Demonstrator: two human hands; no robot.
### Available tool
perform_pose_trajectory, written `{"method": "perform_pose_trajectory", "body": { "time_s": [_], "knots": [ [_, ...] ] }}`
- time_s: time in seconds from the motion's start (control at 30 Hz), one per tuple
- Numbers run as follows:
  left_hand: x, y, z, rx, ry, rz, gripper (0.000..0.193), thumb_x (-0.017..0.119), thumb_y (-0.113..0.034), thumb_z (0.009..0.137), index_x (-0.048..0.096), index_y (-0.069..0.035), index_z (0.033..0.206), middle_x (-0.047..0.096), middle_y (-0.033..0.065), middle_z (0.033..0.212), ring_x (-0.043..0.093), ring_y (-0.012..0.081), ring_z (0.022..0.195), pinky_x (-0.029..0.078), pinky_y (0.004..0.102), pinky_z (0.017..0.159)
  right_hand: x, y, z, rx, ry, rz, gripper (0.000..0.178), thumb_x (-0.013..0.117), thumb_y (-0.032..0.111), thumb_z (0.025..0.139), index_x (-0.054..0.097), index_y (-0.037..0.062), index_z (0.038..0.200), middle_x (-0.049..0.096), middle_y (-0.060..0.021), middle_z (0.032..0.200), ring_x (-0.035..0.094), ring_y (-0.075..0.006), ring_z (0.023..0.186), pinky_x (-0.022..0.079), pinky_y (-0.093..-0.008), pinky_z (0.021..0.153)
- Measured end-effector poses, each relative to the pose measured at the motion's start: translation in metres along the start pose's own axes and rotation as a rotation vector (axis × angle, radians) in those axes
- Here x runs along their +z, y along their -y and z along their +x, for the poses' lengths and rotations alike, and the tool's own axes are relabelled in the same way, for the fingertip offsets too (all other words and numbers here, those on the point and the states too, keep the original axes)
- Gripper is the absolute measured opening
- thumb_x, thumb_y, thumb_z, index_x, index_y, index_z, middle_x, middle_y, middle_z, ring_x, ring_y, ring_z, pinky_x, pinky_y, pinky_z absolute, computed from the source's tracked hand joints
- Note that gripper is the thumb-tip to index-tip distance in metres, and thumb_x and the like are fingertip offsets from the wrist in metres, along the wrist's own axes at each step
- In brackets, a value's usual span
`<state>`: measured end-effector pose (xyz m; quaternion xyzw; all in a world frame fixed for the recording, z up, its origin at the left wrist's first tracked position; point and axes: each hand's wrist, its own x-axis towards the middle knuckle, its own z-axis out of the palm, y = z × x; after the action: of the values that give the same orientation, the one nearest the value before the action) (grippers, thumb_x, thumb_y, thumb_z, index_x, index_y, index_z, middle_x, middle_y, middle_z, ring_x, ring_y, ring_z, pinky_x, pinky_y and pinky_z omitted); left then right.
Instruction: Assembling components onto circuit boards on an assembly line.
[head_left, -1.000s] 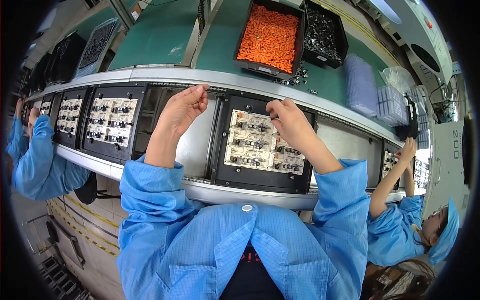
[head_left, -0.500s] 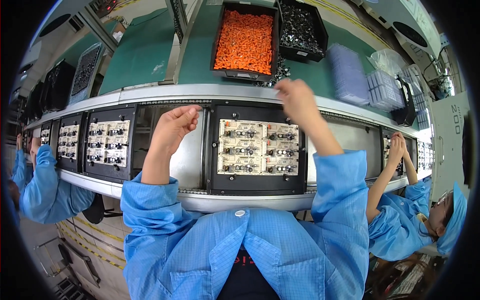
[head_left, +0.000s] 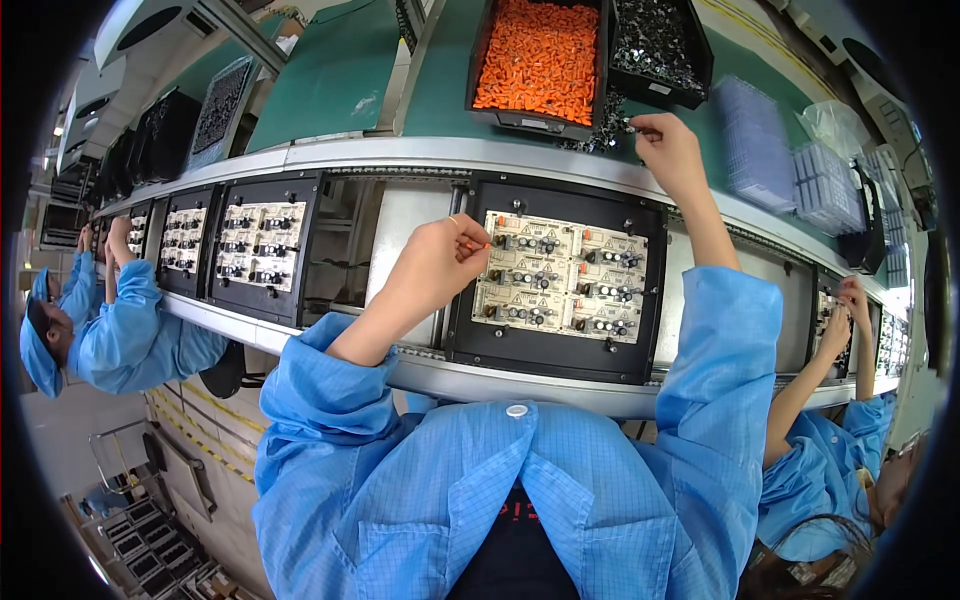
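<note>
My left hand [head_left: 440,258] is closed in a pinch at the left edge of a circuit board panel [head_left: 575,310], with a small orange part [head_left: 487,246] at its fingertips. The cream panel carries rows of black cylindrical and small orange components and lies in a black carrier frame [head_left: 490,350]. Farther up on the right, my right hand [head_left: 670,152] pinches its fingers together beside a loose pile of small black and silver parts [head_left: 605,130]. What its fingertips hold is too small to make out.
A black bin of orange parts [head_left: 538,62] and a black bin of dark parts [head_left: 652,50] stand beyond the rail. Clear plastic trays [head_left: 750,145] are stacked to the right. Another carrier [head_left: 262,245] sits left on the line. Co-workers [head_left: 130,320] work on both sides.
My left hand has moved right to the panel's edge, and an orange part now shows in its fingers. My right hand is now by the loose dark parts. The view has shifted.
</note>
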<state>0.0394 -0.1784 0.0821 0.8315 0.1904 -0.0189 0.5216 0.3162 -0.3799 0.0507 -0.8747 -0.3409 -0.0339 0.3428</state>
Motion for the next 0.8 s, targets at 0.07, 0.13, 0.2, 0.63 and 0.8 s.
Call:
{"method": "perform_pose_trajectory", "body": {
  "time_s": [0.07,0.13,0.2,0.63,0.8],
  "knots": [
    [0.005,-0.006,0.0,0.043,0.018,0.171,0.01,0.066,-0.002,0.082,0.065,0.004,0.089,0.064,0.0083,0.082,0.06,0.0105,0.071,0.049,0.0231,0.067,-0.016,0.008,-0.01,0.066,0.006,0.164,0.02,0.064,0.004,0.081,0.066,-0.0017,0.1,0.066,-0.007,0.087,0.063,-0.0136,0.076,0.05,-0.0272,0.072],
    [0.007,-0.002,0.001,0.106,-0.003,0.241,0.01,0.067,-0.002,0.081,0.065,0.004,0.089,0.064,0.0093,0.082,0.06,0.0128,0.071,0.05,0.0243,0.067,-0.027,0.019,-0.018,0.098,0.014,0.256,0.02,0.064,0.005,0.083,0.066,-0.0019,0.101,0.066,-0.005,0.088,0.061,-0.011,0.076,0.049,-0.026,0.071],
    [0.011,0.002,0.002,0.247,-0.045,0.369,0.012,0.068,-0.003,0.079,0.065,0.004,0.089,0.063,0.0114,0.081,0.061,0.0172,0.069,0.05,0.0268,0.065,-0.037,0.033,-0.029,0.133,0.027,0.428,0.018,0.062,0.004,0.086,0.065,-0.0018,0.103,0.065,-0.0033,0.089,0.059,-0.0088,0.077,0.048,-0.0242,0.072],
    [0.025,0.005,0.001,0.25,-0.11,0.459,0.012,0.068,-0.002,0.077,0.067,0.004,0.086,0.063,0.0145,0.08,0.062,0.0245,0.072,0.051,0.032,0.065,-0.055,0.037,-0.09,0.071,0.073,0.638,0.016,0.054,-0.008,0.088,0.063,-0.0051,0.102,0.056,-0.0065,0.107,0.057,-0.0103,0.089,0.049,-0.0236,0.079],
    [0.029,0.001,0.0,0.242,-0.104,0.501,0.007,0.063,0.001,0.074,0.064,0.005,0.08,0.062,0.0194,0.082,0.06,0.0357,0.086,0.049,0.0419,0.078,-0.049,0.054,-0.1,0.113,0.116,0.702,0.017,0.055,-0.01,0.087,0.063,-0.0061,0.1,0.055,-0.0075,0.106,0.058,-0.0121,0.09,0.05,-0.0246,0.08]
  ]
}}
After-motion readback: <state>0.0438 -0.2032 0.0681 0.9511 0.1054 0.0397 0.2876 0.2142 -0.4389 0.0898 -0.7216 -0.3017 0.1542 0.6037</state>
